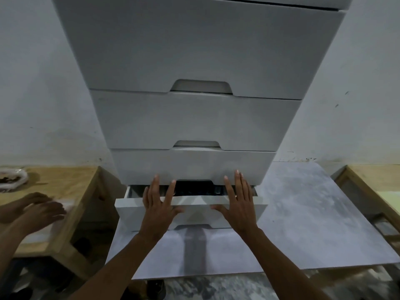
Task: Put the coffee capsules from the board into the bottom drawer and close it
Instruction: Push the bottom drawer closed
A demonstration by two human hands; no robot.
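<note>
A tall white drawer cabinet [194, 118] stands in front of me. Its bottom drawer [192, 210] is pulled out a little, leaving a narrow dark gap at the top. Dark shapes show in that gap, too dim to identify. My left hand [159, 205] lies flat on the left half of the drawer front, fingers spread and pointing up. My right hand [237, 201] lies flat on the right half in the same way. Neither hand holds anything. No capsules are plainly visible.
A wooden board or low table [65, 182] sits at the left, with another person's hands [39, 208] on it and a plastic bag [13, 179] at its far corner. The cabinet stands on a grey sheet [307, 217]. A wooden frame [368, 187] is at the right.
</note>
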